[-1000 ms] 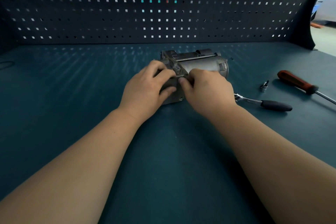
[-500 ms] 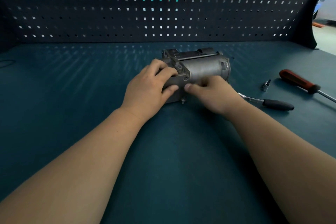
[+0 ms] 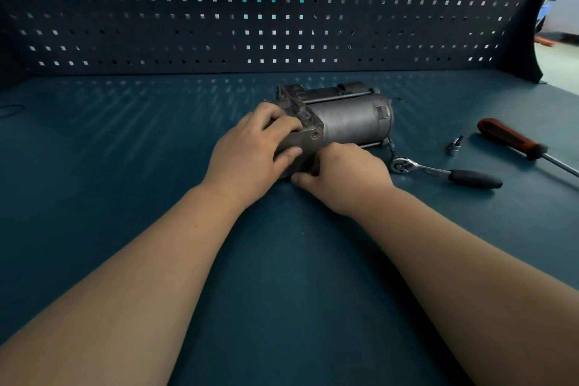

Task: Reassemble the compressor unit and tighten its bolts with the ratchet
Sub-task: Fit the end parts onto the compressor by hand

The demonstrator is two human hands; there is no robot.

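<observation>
Dropping from the upper corner of the end plate, the right hand (image 3: 344,175) now works at the lower corner of the compressor (image 3: 347,122), which lies on its side on the table (image 3: 282,276). Its fingers are hidden, so I cannot tell whether they pinch anything. A bolt (image 3: 315,135) now shows in the uncovered upper corner. The left hand (image 3: 250,150) keeps gripping the plate, bracing it. Probably a second bolt is being hand-started; the ratchet (image 3: 438,171) lies untouched nearby.
</observation>
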